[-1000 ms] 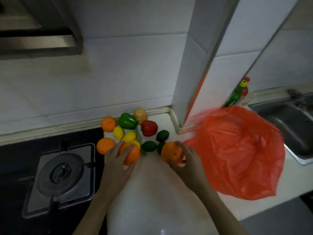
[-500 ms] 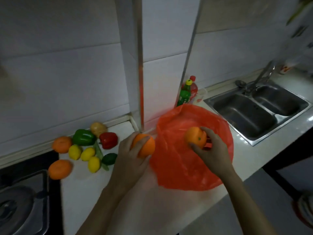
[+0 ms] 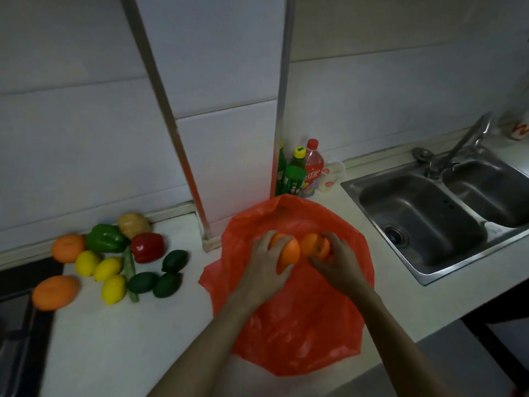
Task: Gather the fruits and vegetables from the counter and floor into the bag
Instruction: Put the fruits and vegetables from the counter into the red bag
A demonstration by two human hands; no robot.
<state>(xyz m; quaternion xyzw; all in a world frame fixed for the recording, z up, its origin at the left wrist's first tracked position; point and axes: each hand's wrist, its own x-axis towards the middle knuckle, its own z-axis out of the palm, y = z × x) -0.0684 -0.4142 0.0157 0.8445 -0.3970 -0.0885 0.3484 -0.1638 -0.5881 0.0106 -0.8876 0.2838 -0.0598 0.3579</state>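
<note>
A red plastic bag (image 3: 300, 333) lies on the white counter. My left hand (image 3: 266, 270) grips one orange (image 3: 289, 253) over the bag's upper part. My right hand (image 3: 340, 262) grips a second orange (image 3: 313, 245), and the two fruits touch each other. On the counter to the left lie two more oranges (image 3: 68, 247) (image 3: 54, 292), a green pepper (image 3: 106, 242), a red pepper (image 3: 147, 247), a potato (image 3: 134, 224), three lemons (image 3: 107, 269), three dark green limes (image 3: 166, 285) and a cucumber (image 3: 128, 267).
A tiled pillar (image 3: 229, 138) juts out behind the bag. Green and red bottles (image 3: 297, 176) stand at its right. A steel double sink (image 3: 423, 222) with a tap fills the right side. A gas hob (image 3: 14, 339) sits at the far left edge.
Both hands carried their oranges from the fruit pile rightward to the bag. Since half a second ago they came together, so the oranges now touch over the bag.
</note>
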